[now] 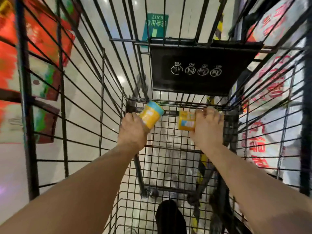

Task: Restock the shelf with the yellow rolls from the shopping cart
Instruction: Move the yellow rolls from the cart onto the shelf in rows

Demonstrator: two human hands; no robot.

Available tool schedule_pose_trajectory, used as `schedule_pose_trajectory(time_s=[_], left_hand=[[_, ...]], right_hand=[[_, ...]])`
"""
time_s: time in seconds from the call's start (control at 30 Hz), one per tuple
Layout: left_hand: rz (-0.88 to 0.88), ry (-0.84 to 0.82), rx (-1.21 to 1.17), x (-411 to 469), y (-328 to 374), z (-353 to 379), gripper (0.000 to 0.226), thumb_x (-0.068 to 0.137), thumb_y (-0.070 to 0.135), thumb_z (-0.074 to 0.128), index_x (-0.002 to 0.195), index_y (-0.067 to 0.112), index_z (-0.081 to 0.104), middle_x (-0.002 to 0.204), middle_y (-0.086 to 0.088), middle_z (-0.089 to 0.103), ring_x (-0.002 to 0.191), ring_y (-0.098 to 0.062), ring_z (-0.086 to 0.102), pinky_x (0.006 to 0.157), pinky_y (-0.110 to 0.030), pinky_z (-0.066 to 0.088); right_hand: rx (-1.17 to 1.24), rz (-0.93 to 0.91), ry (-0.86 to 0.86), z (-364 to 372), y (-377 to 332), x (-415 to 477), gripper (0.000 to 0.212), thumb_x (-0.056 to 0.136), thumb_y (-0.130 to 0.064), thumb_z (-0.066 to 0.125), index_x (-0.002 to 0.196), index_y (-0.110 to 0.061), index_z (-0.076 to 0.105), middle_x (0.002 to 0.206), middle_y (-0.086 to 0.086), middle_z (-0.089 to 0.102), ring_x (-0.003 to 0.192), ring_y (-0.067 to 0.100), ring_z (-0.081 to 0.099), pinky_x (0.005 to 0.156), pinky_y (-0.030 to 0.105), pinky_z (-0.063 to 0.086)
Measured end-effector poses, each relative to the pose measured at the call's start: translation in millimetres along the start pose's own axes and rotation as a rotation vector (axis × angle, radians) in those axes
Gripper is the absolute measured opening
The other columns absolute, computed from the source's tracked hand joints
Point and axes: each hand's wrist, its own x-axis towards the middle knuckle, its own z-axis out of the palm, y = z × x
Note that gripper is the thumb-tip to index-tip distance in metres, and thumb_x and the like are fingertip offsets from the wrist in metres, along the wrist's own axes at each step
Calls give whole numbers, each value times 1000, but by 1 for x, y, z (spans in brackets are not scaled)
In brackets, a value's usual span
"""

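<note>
Deep in the shopping cart [170, 149], our left hand [133, 130] grips one yellow roll [151, 115]; our right hand [206, 127] grips another roll [186, 120].

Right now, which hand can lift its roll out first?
Left, probably: the left hand grips its roll tilted up toward the cart rim; the right hand holds the other roll lower.

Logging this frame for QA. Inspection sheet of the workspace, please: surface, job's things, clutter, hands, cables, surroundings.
Surface: shopping cart wire floor, shop floor showing through.
Job's things: left yellow roll, blue-ended, and right yellow roll, both inside the cart.
Clutter: nothing seen.
Hands: left hand grips left yellow roll; right hand grips right yellow roll.
Cables: nothing seen.
Surroundings: black seat flap; green exit sign on floor; red packs left; white sacks right; shoe below.
</note>
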Motion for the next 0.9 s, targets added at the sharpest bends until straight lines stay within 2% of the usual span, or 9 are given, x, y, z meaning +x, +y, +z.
schedule_pose_trajectory(time_s=[0.07, 0.23, 0.37, 0.43, 0.53, 0.6, 0.7, 0.8, 0.9], left_hand=[[13, -15, -41, -5, 0, 5, 54, 93, 30, 57, 136, 3, 40, 128, -15, 37, 116, -33, 47, 95, -43, 45], [-83, -134, -284, -9, 4, 12, 68, 81, 20, 75, 133, 7, 32, 128, -17, 42, 113, -37, 55, 92, -42, 46], [-87, -109, -383, -18, 13, 10, 74, 75, 23, 82, 129, 9, 33, 129, -14, 42, 111, -34, 54, 95, -42, 47], [-70, -60, -437, -30, 20, 5, 73, 75, 23, 81, 130, 12, 34, 128, -12, 37, 103, -33, 54, 90, -40, 48], [-55, -37, -541, -49, 29, -5, 65, 78, 25, 79, 128, 21, 38, 123, -5, 30, 90, -21, 46, 86, -26, 40], [-46, -25, -603, -65, 29, -13, 61, 78, 25, 79, 128, 24, 43, 119, -1, 28, 96, -18, 44, 89, -18, 34], [27, 31, -652, -96, 26, -26, 59, 75, 21, 82, 125, 22, 50, 111, 5, 35, 108, -15, 37, 87, -12, 29], [73, 82, -717, -131, 20, -47, 61, 73, 21, 84, 124, 22, 51, 108, 7, 43, 112, -10, 34, 94, -23, 36], [131, 102, -823, -170, 12, -76, 74, 64, 33, 88, 124, 28, 46, 119, 2, 42, 116, -19, 49, 101, -41, 45]], right_hand=[[-15, -20, 26, 3, 3, -1, 75, 71, -32, 80, 135, -11, 46, 141, 17, 42, 135, 38, 35, 118, 59, 18], [15, -49, 43, 15, 11, -9, 76, 68, -36, 84, 130, -13, 46, 127, 10, 58, 126, 29, 49, 117, 59, 20], [42, 33, -49, 17, 13, -17, 82, 67, -44, 83, 133, -14, 45, 134, 10, 49, 127, 30, 46, 117, 55, 21], [104, 98, -124, 16, 14, -28, 79, 66, -50, 81, 128, -14, 48, 131, 9, 46, 121, 28, 50, 110, 49, 34], [378, 245, -176, 9, 10, -54, 73, 64, -52, 81, 120, -15, 52, 122, 5, 42, 100, 26, 60, 76, 36, 50], [550, 350, -207, 8, 6, -75, 74, 63, -54, 82, 118, -16, 50, 118, 3, 45, 98, 25, 60, 70, 33, 47], [812, 470, -200, 9, -1, -109, 74, 55, -70, 80, 103, -20, 54, 96, -4, 61, 86, 18, 64, 68, 32, 52], [1112, 558, -212, -7, -8, -147, 58, 59, -58, 83, 98, -20, 63, 85, -5, 70, 76, 15, 68, 66, 35, 57], [1342, 607, -164, -40, -15, -190, 34, 69, -42, 87, 91, -23, 70, 86, -3, 74, 77, 13, 71, 73, 36, 60]])
